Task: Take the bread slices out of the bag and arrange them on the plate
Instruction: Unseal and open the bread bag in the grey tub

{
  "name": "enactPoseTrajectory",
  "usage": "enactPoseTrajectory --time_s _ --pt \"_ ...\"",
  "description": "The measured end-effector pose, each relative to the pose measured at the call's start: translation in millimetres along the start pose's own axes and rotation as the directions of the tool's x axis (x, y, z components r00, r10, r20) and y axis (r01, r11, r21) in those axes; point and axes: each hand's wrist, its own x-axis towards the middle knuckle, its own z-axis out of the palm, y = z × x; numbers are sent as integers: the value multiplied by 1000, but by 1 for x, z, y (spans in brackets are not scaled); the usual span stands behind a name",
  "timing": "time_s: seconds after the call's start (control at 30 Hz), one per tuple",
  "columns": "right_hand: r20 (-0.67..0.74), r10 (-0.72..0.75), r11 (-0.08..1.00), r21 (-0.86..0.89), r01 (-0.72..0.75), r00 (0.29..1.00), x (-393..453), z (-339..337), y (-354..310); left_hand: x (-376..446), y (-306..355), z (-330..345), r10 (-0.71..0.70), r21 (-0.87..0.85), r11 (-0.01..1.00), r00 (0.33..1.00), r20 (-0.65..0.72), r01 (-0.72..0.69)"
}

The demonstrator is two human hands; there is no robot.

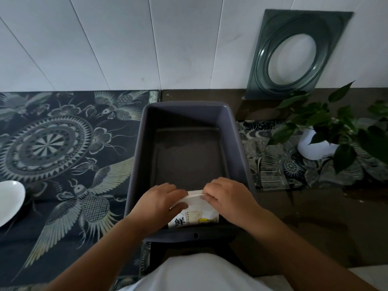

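White panelled wall behind; dark counter (315, 217) partly draped in a patterned cloth (63, 143). Grey bin (136, 164) sits dead centre, with the bag (195, 217) standing at its 6 o'clock wall, likely so the bin steadies it during opening. Left hand (159, 201) and right hand (226, 197) meet over the bag's folded top, fingers curled and pinching the white edge from either side; seemingly to pull the seal apart. Bread not visible; bag looks unopened. White plate (10, 200) lies well off at 9 o'clock, only its rim showing, so slices face a long carry. Potted plant (327, 133) at 3 o'clock, glass dish (294, 53) leaning on the wall at 1 o'clock.
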Motion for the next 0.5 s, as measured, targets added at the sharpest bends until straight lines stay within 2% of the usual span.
enactPoseTrajectory --time_s 0.13,0.2,0.27,0.37,0.43,0.5 --pt "117 192 944 250 -216 974 4 2 1 3 2 -8 9 -4 1000 998 -62 -9" --pt "188 232 918 283 -279 954 4 2 2 4 4 -11 7 -14 1000 999 -50 -7" --pt "160 179 958 197 -209 971 3 1 1 7 5 -15 -48 2 999 997 -62 48" --pt "67 -12 999 -31 14 998 2 2 -1 10 7 -16 -85 14 996 995 -53 86" --pt "13 -66 997 -33 66 998 4 0 -5 11 9 -16 -55 9 998 998 -21 55" --pt "-24 -28 998 59 30 999 6 -3 -6 11 11 -17 -2 72 997 999 -46 5"
